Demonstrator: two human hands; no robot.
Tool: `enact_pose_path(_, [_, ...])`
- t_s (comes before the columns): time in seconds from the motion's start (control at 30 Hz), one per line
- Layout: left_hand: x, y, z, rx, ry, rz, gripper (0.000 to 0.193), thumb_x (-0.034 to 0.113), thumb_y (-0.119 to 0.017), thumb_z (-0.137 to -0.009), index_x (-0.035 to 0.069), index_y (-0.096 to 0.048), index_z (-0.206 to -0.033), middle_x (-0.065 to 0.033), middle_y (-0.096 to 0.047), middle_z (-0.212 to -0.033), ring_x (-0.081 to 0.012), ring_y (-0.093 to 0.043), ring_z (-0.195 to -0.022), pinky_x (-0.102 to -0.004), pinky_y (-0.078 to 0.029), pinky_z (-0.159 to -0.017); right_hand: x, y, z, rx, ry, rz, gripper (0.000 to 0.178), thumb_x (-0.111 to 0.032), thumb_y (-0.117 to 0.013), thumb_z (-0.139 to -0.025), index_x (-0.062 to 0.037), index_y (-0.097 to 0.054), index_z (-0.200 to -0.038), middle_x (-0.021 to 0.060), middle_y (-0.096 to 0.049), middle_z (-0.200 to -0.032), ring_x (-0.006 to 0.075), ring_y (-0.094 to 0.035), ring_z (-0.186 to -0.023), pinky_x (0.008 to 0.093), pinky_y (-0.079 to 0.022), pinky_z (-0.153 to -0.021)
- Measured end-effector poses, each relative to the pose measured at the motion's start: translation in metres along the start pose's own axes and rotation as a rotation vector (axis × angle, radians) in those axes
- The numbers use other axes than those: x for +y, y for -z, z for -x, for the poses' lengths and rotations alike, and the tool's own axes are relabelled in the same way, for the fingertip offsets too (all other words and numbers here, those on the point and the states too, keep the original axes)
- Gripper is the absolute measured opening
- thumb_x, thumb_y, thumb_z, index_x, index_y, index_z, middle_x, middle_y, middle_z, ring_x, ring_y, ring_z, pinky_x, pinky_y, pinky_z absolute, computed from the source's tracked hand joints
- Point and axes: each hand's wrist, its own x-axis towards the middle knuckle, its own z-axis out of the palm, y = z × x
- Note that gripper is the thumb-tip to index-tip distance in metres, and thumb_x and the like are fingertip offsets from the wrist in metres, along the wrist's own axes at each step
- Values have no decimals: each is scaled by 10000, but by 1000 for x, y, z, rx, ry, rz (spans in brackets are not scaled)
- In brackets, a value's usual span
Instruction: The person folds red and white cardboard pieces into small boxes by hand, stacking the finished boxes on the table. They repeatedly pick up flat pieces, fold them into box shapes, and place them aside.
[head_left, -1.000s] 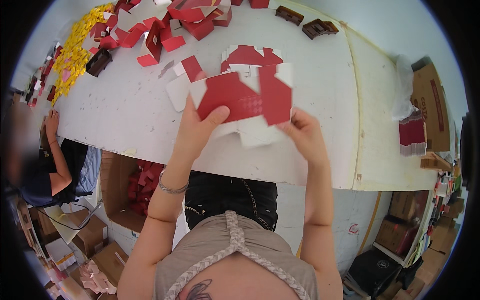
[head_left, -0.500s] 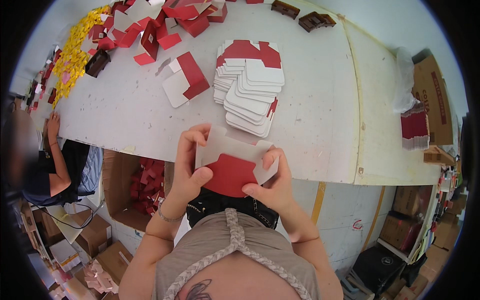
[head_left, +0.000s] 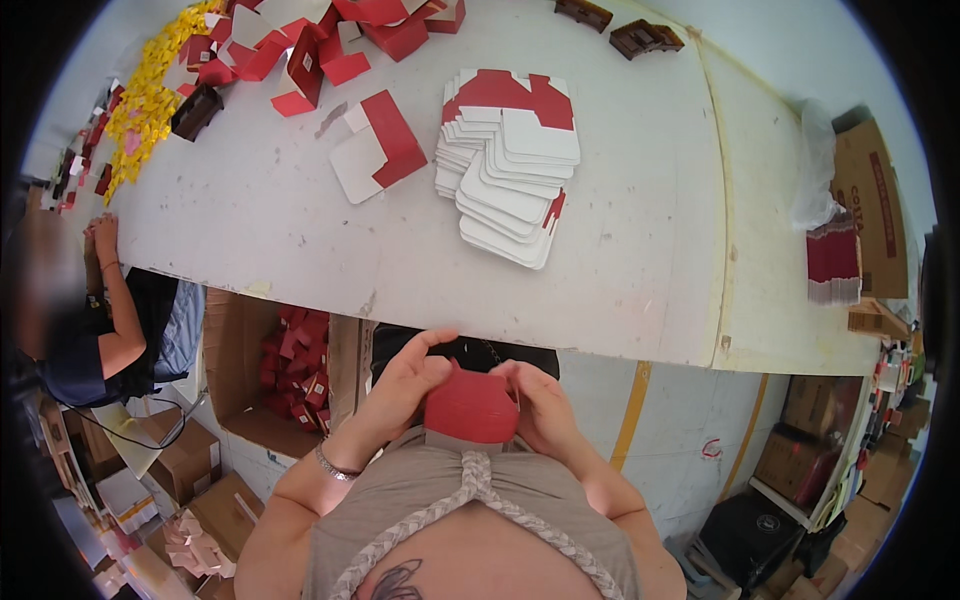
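Note:
Close to my chest, below the table's front edge, I hold a small red cardboard box (head_left: 472, 408) between both hands. My left hand (head_left: 405, 385) grips its left side with the thumb near the top edge, and the index finger sticks out past it. My right hand (head_left: 543, 402) is closed on the box's right side, fingers at the upper corner. A pale flap shows along the box's lower edge. On the table ahead lies a fanned stack of flat red-and-white box blanks (head_left: 510, 185), with one partly folded box (head_left: 385, 150) left of it.
Opened red boxes (head_left: 320, 60), yellow wrapped pieces (head_left: 140, 110) and dark brown small pieces (head_left: 197, 112) lie on the far table (head_left: 640, 270). A carton (head_left: 235, 385) of red boxes stands below left. At the far left, a co-worker's arm (head_left: 122, 315) reaches the table.
Both hands have drawn the box down from over the table edge toward my chest. Its pale open flaps, spread before, are mostly out of sight, and the red face now shows.

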Motion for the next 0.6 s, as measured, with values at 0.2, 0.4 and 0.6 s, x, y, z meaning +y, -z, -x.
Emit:
enact_pose_path(0.2, [-12,12,14,-211,-317,-663,84,78,-570,-856,21,-585,-797,-112,-487,-1144,-199,-480,-1073,-311,-399,-904,5,5,-1,-29,-47,440,384,84,-558,-792,-29,-589,-1158,104,-513,-1276,184,-510,-1143,314,-420,-958])
enact_pose_path(0.4, [-1,-7,11,-26,-617,-682,46,8,-578,-804,-4,-615,-830,-140,-542,-1140,-264,-515,-1106,-334,-420,-913,-7,-20,-9,-21,413,833,357,120,-506,-738,-45,-655,-1017,120,-538,-1215,219,-526,-1120,304,-408,-951])
enact_pose_path(0.6, [44,-37,-17,29,-1415,-1047,328,177,-790,-680,76,-629,-948,-101,-538,-1147,-286,-534,-1066,-363,-486,-839,-68,-62,-21,14,701,786,221,92,-493,-824,-17,-642,-946,119,-541,-1158,187,-562,-954,281,-451,-818])
